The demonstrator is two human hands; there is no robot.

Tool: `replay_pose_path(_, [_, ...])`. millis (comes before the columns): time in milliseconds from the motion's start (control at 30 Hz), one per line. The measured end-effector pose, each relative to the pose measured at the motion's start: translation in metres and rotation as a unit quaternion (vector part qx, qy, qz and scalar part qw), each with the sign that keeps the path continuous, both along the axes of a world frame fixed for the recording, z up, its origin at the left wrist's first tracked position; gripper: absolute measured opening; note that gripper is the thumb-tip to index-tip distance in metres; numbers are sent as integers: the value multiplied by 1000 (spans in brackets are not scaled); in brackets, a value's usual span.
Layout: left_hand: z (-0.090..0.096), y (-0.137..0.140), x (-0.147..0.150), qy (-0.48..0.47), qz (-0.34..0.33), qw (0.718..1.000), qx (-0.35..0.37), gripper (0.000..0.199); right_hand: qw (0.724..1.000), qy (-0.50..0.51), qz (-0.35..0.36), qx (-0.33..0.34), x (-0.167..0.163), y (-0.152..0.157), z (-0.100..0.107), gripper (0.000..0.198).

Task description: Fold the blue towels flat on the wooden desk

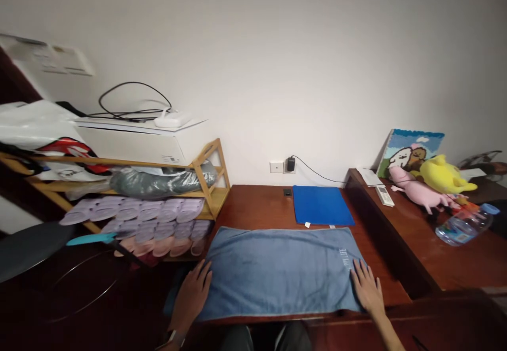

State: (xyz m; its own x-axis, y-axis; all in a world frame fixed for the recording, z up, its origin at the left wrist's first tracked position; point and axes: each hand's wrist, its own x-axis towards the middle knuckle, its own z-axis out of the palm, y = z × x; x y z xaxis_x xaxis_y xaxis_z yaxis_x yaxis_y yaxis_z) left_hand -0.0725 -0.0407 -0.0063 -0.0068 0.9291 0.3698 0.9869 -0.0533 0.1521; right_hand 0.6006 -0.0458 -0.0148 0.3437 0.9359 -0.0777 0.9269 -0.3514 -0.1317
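A blue-grey towel (277, 272) lies spread across the brown desk (253, 203), with pale lettering near its right end. Its left end hangs past the desk's left edge. My left hand (194, 287) rests flat at the towel's left side, fingers stretched out. On the right side, my right hand (367, 286) lies palm down by the lettering, its fingers apart. Neither hand is gripping the cloth. Just beyond the towel's far edge is a bright blue folded cloth or mat (322, 205) with small white tags.
At left stands a wooden rack (217, 192) with several lilac and pink slippers (158, 211); a white box (130, 142) sits on top. A raised surface at right holds a remote (384, 196), plush toys (443, 174) and a plastic bottle (465, 227). A charger (291, 164) is plugged into the wall.
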Motion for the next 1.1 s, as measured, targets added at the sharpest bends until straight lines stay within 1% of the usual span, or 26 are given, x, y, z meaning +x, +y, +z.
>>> replay_pose_path(67, [5, 9, -11, -26, 13, 999, 18, 58, 1000, 4, 9, 26, 10, 8, -1, 82])
replay_pose_path(100, [10, 18, -14, -32, 9, 999, 20, 59, 999, 2, 18, 38, 12, 16, 2, 83])
replay_pose_path(167, [22, 43, -15, -32, -28, 999, -1, 60, 998, -2, 47, 50, 11, 38, 14, 82])
replay_pose_path(267, [37, 90, -2, -21, -87, 995, -54, 60, 996, 10, 83, 39, -3, 82, 38, 76])
replay_pose_path(333, [38, 117, 10, -18, -101, 992, -78, 59, 995, 25, 99, 19, -13, 108, 48, 72])
replay_pose_path(367, [36, 126, 14, -17, -105, 991, -86, 59, 994, 31, 107, 3, -16, 118, 49, 71])
replay_pose_path(433, [26, 137, 18, -8, -111, 989, -98, 58, 992, 26, 118, -27, -21, 131, 44, 69])
replay_pose_path(533, [8, 142, 15, 13, -94, 992, -82, 61, 993, -20, 108, -32, -21, 135, 28, 68])
replay_pose_path(633, [0, 143, 13, 31, -59, 997, -50, 62, 996, -50, 77, -13, -22, 131, 19, 68])
replay_pose_path(800, [6, 146, 22, 40, -32, 998, -33, 62, 998, -39, 44, -7, -27, 129, 23, 69])
replay_pose_path(1000, [11, 138, 27, 43, -11, 998, -50, 60, 1000, -27, 15, -5, -34, 128, 25, 70])
replay_pose_path(1100, [15, 141, 28, 36, -11, 997, -64, 59, 999, -23, 10, -20, -35, 131, 33, 70])
